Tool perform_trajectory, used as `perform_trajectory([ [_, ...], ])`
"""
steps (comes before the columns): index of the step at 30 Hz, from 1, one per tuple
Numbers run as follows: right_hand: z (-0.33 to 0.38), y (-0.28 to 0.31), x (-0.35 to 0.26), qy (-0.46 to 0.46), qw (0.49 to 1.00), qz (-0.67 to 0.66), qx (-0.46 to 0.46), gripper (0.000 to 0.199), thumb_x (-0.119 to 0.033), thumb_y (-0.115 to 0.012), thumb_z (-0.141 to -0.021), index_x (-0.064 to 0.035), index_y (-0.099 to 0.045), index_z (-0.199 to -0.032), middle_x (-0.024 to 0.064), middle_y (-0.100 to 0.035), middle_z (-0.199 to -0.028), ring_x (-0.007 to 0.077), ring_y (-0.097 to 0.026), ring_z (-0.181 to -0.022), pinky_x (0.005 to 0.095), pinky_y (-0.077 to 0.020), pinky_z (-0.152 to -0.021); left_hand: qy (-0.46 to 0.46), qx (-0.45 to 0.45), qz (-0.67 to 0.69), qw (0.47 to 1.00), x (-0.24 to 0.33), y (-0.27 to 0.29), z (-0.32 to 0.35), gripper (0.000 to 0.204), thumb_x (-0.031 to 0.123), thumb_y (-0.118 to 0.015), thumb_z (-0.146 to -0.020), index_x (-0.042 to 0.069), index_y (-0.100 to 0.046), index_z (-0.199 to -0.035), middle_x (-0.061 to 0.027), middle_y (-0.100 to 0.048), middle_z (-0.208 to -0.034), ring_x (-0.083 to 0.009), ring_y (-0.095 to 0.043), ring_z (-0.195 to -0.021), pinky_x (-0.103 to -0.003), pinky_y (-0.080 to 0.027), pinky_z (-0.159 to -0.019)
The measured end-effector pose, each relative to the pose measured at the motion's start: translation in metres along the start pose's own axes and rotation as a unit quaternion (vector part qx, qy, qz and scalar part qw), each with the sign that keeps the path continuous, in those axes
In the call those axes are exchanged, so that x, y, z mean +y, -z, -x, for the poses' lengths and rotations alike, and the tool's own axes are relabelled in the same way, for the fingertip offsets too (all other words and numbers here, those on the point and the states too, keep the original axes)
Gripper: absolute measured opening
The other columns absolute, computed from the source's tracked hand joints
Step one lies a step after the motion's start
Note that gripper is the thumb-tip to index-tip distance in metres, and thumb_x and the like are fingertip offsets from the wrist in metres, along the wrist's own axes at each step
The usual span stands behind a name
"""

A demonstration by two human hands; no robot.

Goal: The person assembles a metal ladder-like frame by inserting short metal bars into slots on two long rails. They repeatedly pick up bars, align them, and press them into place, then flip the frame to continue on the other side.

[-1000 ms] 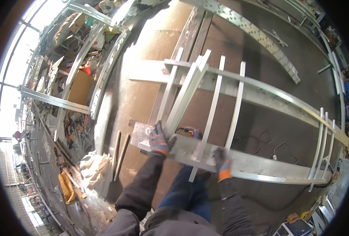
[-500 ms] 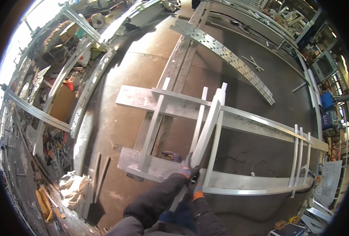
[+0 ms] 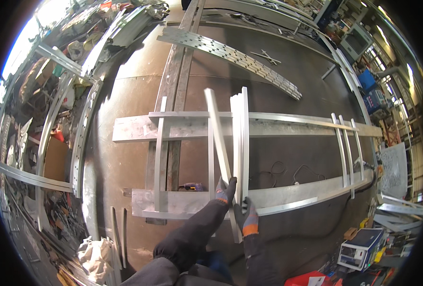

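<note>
My left hand (image 3: 225, 190), in a grey glove with an orange cuff, is closed round a long, pale square metal bar (image 3: 219, 136). The bar slants across the frame, its far end leaning left and its near end reaching down past my wrist. Close beside it, my gloved right hand (image 3: 247, 214) is curled at the near end of a tight bundle of metal bars (image 3: 240, 138), its fingers partly hidden. That bundle lies across two wide metal beams, the far beam (image 3: 192, 127) and the near beam (image 3: 292, 194). Single crossbars (image 3: 160, 157) rest on the same beams.
A perforated stack of metal strips (image 3: 230, 55) lies beyond the far beam. Three short bars (image 3: 347, 150) cross the beams at right. A purple power tool (image 3: 192, 187) and loose cables (image 3: 273, 174) are between the beams. A scrap heap (image 3: 54, 157) fills the left; a blue-and-white box (image 3: 361, 250) stands lower right.
My left hand has parted one bar from the bundle and tilted it left. The bundle now lies straighter across the beams, my right hand at its near end. The whole view has shifted.
</note>
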State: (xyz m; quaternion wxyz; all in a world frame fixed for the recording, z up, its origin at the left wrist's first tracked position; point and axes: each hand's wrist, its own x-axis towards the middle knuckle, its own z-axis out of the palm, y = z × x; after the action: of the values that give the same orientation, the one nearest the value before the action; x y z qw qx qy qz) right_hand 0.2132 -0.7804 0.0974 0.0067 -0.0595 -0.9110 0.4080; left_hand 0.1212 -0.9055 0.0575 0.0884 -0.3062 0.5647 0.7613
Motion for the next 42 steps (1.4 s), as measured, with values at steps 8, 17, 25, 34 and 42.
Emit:
perform_trajectory([
  [8, 0.322, 0.004, 0.065, -0.245, 0.946, -0.011, -0.213, 0.051, -0.044, -0.073, -0.089, -0.0040, -0.067, -0.120, 0.0193, -0.073, -0.101, 0.0306, -0.072, -0.093, 0.0404, -0.0557, -0.080, -0.027, -0.015, 0.126, 0.992, -0.004, 0.103, 0.131, 0.027, 0.019, -0.062, -0.098, 0.002, -0.054, -0.118, -0.0103, -0.066, -0.095, -0.0216, -0.068, -0.078, -0.036, -0.058, -0.064],
  [17, 0.548, -0.059, 0.110, -0.318, 0.911, 0.028, -0.261, 0.052, -0.038, -0.069, -0.082, -0.0085, -0.064, -0.124, 0.0241, -0.070, -0.108, 0.0427, -0.067, -0.102, 0.0502, -0.0537, -0.089, 0.092, -0.126, -0.171, 0.973, -0.156, 0.238, 0.201, 0.023, 0.027, -0.062, -0.096, 0.005, -0.069, -0.100, -0.0055, -0.068, -0.088, -0.0148, -0.065, -0.078, -0.031, -0.052, -0.068],
  [25, 0.548, -0.180, 0.029, -0.260, 0.962, -0.069, -0.048, 0.031, -0.031, -0.070, -0.088, -0.0068, -0.065, -0.107, 0.0188, -0.072, -0.089, 0.0389, -0.070, -0.085, 0.0460, -0.0553, -0.074, 0.070, -0.098, -0.279, 0.953, -0.148, 0.277, 0.108, 0.035, 0.033, -0.073, -0.089, -0.002, -0.069, -0.091, -0.0129, -0.072, -0.079, -0.0221, -0.072, -0.068, -0.035, -0.058, -0.059],
  [34, 0.555, -0.232, -0.047, -0.357, 0.924, -0.127, -0.047, 0.016, -0.023, -0.066, -0.090, -0.0090, -0.062, -0.098, 0.0172, -0.069, -0.084, 0.0397, -0.069, -0.080, 0.0472, -0.0528, -0.067, 0.004, -0.128, -0.342, 0.931, -0.121, 0.295, 0.110, 0.032, 0.030, -0.069, -0.089, -0.002, -0.070, -0.085, -0.0086, -0.070, -0.072, -0.0184, -0.070, -0.061, -0.031, -0.053, -0.054],
  [42, 0.546, -0.250, 0.020, -0.341, 0.927, -0.150, 0.042, 0.027, -0.020, -0.071, -0.088, -0.0038, -0.064, -0.109, 0.0166, -0.070, -0.085, 0.0340, -0.072, -0.083, 0.0426, -0.0572, -0.071, -0.095, -0.084, -0.394, 0.910, -0.122, 0.283, 0.114, 0.037, 0.035, -0.070, -0.088, -0.002, -0.069, -0.092, -0.0138, -0.069, -0.078, -0.0256, -0.069, -0.073, -0.039, -0.053, -0.068],
])
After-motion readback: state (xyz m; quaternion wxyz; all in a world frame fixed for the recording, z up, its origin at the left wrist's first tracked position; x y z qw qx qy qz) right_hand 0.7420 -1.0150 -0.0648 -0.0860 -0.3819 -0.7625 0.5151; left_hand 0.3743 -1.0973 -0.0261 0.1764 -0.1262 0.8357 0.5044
